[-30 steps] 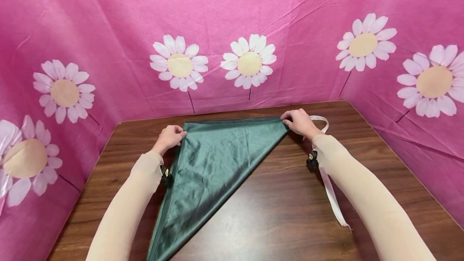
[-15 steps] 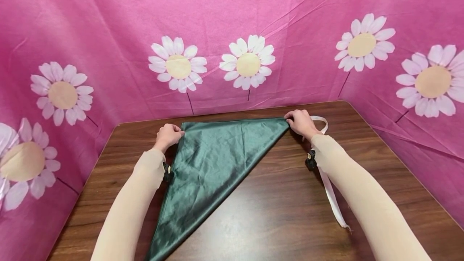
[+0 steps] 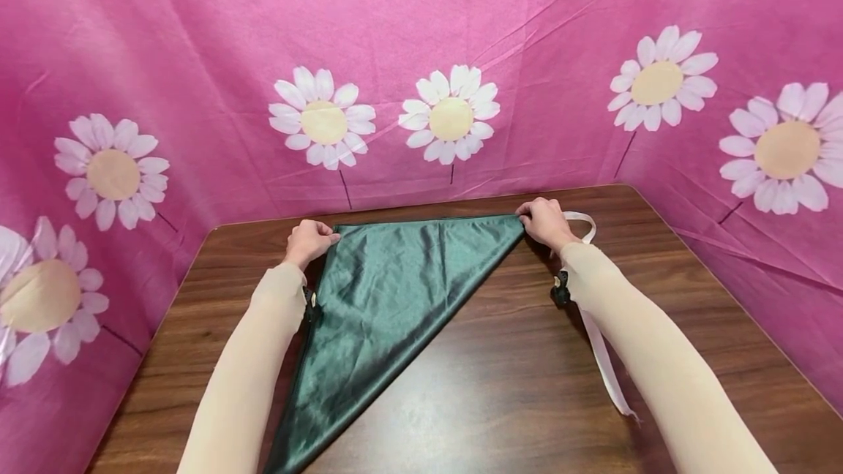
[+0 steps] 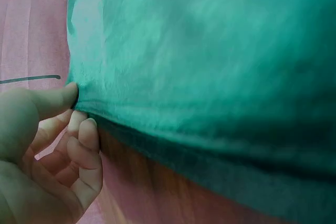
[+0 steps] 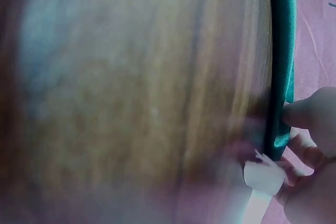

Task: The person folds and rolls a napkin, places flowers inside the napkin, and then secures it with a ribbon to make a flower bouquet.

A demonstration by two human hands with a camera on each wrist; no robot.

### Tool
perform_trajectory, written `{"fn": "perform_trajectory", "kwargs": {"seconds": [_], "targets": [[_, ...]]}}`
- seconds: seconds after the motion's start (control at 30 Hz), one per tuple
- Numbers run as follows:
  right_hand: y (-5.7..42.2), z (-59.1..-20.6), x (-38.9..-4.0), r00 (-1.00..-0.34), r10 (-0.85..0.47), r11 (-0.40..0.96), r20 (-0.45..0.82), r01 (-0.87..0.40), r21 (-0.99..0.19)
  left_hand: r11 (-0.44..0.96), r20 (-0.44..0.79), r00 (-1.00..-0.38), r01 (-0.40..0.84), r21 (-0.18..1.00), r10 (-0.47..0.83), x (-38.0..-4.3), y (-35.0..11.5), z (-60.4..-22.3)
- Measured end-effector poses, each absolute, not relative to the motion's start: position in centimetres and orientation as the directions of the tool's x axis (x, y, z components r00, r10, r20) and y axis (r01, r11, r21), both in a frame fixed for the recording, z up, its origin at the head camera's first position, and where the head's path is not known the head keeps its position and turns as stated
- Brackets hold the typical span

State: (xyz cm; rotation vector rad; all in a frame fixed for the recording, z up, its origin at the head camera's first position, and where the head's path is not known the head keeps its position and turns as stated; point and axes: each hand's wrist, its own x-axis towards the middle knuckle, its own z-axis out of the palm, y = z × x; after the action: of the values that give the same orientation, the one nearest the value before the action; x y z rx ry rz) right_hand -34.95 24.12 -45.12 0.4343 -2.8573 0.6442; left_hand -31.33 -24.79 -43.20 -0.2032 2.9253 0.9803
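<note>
A shiny dark green satin cloth (image 3: 388, 291), folded into a triangle, lies on the wooden table with its long folded edge running from far right to near left. At its far left corner my left hand (image 3: 309, 241) pinches the layered edge; in the left wrist view the thumb presses on top of the cloth (image 4: 199, 61) and the fingers curl beneath. My right hand (image 3: 545, 224) pinches the pointed far right corner, and the right wrist view has the narrow green tip (image 5: 282, 77) between thumb and fingers. The near corner runs out of the head view.
A white ribbon (image 3: 602, 357) with a frayed end lies on the table (image 3: 500, 386), looping behind my right hand and passing by the right forearm. A pink curtain with daisies (image 3: 451, 117) hangs behind the table and at both sides.
My left hand has shifted slightly along the edge to the far left corner, and the layers at the left and far edges now line up more closely. The right hand has barely moved.
</note>
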Motion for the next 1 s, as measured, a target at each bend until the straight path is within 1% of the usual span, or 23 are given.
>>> {"fn": "perform_trajectory", "kwargs": {"seconds": [0.13,0.27,0.5,0.77,1.0], "targets": [[23.94,-45.11,-35.0,-0.948,-0.204,0.867,0.245,-0.291,-0.404,0.793,-0.075,-0.985,-0.17,0.585,-0.156,-31.51,-24.67,-43.26],[24.0,-45.05,-35.23,-0.967,-0.151,0.883,0.205,-0.225,-0.412,0.794,-0.077,-0.978,-0.205,0.572,-0.196,-31.7,-24.39,-43.32],[24.02,-44.97,-35.64,-0.975,-0.158,0.893,0.155,-0.208,-0.4,0.78,-0.055,-0.961,-0.253,0.573,-0.271,-31.97,-24.2,-43.35],[24.26,-44.84,-35.68,-0.97,-0.179,0.894,0.165,-0.23,-0.385,0.771,-0.058,-0.958,-0.261,0.581,-0.28,-31.85,-24.5,-43.37],[24.91,-44.72,-35.68,-0.975,-0.116,0.912,0.19,-0.18,-0.368,0.777,-0.077,-0.96,-0.265,0.571,-0.27,-32.04,-24.57,-43.43]]}}
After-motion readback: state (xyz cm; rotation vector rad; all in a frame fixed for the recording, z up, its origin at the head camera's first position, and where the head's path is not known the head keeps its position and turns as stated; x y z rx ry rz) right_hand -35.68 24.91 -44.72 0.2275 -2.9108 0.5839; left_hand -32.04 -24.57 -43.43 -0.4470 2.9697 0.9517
